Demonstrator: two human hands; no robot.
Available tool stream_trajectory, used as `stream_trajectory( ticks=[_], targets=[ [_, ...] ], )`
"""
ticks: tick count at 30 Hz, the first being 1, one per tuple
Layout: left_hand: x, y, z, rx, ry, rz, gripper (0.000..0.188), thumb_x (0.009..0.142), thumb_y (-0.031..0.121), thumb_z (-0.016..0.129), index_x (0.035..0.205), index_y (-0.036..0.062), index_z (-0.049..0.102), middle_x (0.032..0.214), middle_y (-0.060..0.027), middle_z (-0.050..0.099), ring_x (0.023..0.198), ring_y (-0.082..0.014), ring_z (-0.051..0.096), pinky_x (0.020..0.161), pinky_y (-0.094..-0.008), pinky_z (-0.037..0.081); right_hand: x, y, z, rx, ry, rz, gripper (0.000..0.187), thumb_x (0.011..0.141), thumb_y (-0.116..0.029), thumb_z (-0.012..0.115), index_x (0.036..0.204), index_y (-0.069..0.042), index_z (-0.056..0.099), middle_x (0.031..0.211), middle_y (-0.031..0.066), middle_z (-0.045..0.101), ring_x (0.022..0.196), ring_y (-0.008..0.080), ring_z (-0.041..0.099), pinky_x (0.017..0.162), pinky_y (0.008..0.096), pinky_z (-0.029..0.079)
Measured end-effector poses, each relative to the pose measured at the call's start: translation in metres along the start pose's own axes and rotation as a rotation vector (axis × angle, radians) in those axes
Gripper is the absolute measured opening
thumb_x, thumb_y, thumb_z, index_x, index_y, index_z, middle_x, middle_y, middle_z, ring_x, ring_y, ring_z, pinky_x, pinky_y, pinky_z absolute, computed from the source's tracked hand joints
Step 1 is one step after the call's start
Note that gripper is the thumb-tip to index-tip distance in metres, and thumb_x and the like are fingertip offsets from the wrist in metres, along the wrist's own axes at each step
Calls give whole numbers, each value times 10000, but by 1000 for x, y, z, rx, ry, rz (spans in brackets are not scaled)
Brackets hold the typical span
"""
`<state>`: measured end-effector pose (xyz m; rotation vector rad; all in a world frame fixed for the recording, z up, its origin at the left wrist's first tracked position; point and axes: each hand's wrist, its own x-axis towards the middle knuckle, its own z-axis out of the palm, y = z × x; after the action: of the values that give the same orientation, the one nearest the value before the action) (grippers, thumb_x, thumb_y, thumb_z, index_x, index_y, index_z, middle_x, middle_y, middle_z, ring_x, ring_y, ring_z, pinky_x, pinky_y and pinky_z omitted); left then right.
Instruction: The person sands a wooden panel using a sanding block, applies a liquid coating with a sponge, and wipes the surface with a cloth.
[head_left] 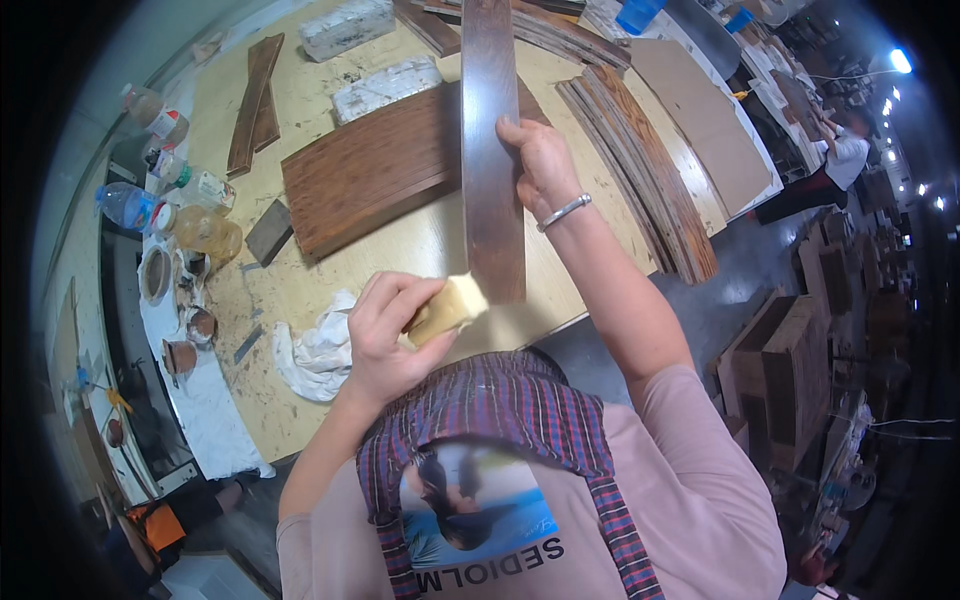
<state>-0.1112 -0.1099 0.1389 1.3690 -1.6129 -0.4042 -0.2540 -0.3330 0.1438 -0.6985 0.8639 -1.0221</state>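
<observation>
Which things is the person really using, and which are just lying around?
In use:
- dark wooden plank, held by the right hand
- pale sponge, pressed to the plank's end by the left hand

Lying about:
- white rag
- ribbed brown board
- plastic bottles
- stack of strips

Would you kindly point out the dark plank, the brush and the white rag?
dark plank point(492, 150), head view, middle of its face.
brush point(452, 308), head view, pale bristle block.
white rag point(318, 355), head view, crumpled middle.

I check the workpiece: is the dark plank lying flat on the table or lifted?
Lifted: right hand holds dark plank tilted above table.
</observation>
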Motion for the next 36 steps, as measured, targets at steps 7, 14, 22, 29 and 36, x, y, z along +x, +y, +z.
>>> stream_trajectory(
  ticks=[7, 14, 22, 29, 36],
  targets=[
    [22, -7, 27, 141, 36, 186, 444, 623, 77, 804, 1042, 10, 674, 903, -130, 609, 790, -288, 603, 679, -373, 508, -33, 20, 5, -133, -98, 96, 155, 937, -41, 614, 973, 103, 656, 864, 133, 687, 735, 202, 655, 663, 350, 538],
    [79, -66, -19, 356, 316, 19, 341, 723, 169, 787, 1031, 64, 684, 914, -92, 622, 827, -259, 619, 734, -382, 514, -77, 40, -41, -596, -310, 143, 132, 915, -101, 641, 893, 26, 666, 824, 31, 654, 741, 102, 578, 683, 278, 479],
    [85, -126, -100, 319, 621, -309, 343, 779, 202, 806, 1061, 33, 708, 986, -91, 678, 901, -207, 640, 817, -323, 510, -115, 33, -92, -852, -403, 93, 118, 900, -79, 638, 849, 28, 639, 777, -17, 610, 728, 61, 521, 662, 258, 446],
    [55, -110, -84, 276, 514, -280, 331, 764, 126, 798, 1052, 0, 696, 948, -90, 660, 867, -206, 641, 801, -324, 509, -131, 32, -103, -901, -338, 126, 227, 851, -156, 687, 785, 52, 625, 672, 19, 579, 667, 72, 494, 597, 292, 430],
    [58, -91, -82, 127, 309, -283, 294, 782, 105, 780, 1038, -18, 703, 943, -88, 684, 856, -189, 650, 798, -309, 512, -144, 39, -118, -973, -322, -1, 282, 831, -165, 702, 717, 49, 558, 609, 28, 474, 632, 73, 427, 549, 299, 377]
  ],
)
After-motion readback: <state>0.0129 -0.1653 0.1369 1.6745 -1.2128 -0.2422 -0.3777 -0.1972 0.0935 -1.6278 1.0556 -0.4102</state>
